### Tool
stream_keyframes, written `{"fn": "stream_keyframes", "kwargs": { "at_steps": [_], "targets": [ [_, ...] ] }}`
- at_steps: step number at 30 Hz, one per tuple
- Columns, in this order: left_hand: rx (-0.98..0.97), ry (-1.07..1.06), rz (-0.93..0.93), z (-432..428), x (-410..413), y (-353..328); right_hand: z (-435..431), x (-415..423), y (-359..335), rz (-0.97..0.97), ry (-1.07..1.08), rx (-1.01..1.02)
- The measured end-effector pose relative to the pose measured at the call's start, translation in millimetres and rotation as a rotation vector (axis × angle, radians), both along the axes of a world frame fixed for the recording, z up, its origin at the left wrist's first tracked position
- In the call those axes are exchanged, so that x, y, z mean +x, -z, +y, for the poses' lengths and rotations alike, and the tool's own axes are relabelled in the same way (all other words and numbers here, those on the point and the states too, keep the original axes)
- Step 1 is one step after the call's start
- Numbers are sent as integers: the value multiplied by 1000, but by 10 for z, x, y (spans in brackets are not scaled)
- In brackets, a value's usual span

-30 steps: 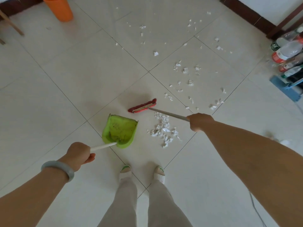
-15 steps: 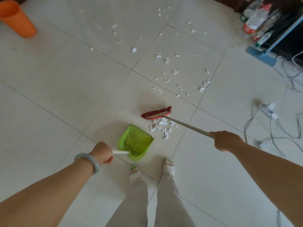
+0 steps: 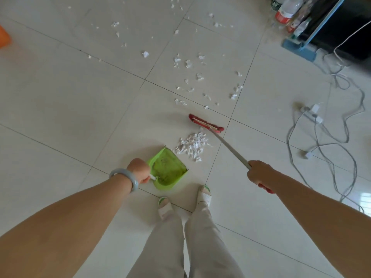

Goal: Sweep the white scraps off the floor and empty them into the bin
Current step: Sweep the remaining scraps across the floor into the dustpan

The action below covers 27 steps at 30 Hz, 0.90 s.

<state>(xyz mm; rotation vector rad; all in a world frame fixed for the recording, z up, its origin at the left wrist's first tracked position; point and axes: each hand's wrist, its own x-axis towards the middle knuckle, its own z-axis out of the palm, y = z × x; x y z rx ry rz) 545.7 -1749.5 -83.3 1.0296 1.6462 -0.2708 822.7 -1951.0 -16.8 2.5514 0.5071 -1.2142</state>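
A heap of white scraps lies on the pale tiled floor just in front of my feet. The green dustpan rests on the floor to the heap's near left, its mouth turned toward the heap; my left hand grips its white handle. My right hand is closed on the grey pole of the red broom, whose head sits on the floor just beyond the heap. More loose scraps are strewn over the tiles farther out. The orange bin shows only as a sliver at the left edge.
Grey cables and a white power strip sprawl over the floor to the right. A blue-framed black stand and several plastic bottles occupy the top right corner. My two feet in sandals stand just behind the dustpan.
The view has swung right, pushing the bin to the left edge. The broom head has swung to the heap's far right side. The dustpan has turned to face the heap from the near left.
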Motion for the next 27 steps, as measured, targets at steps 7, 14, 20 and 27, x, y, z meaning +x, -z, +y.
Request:
{"fn": "stream_keyframes", "kwargs": {
  "at_steps": [7,14,20,27],
  "targets": [
    [55,55,-1,69,175,132,326,-60,234,80,304,-50],
    [-36,30,-24,140,345,202,386,-483,188,237,1,-108],
    [-17,107,-29,201,405,172,168,-978,87,349,-43,34],
    [-5,152,-80,192,344,68,138,-1493,141,475,119,82]
  ]
}}
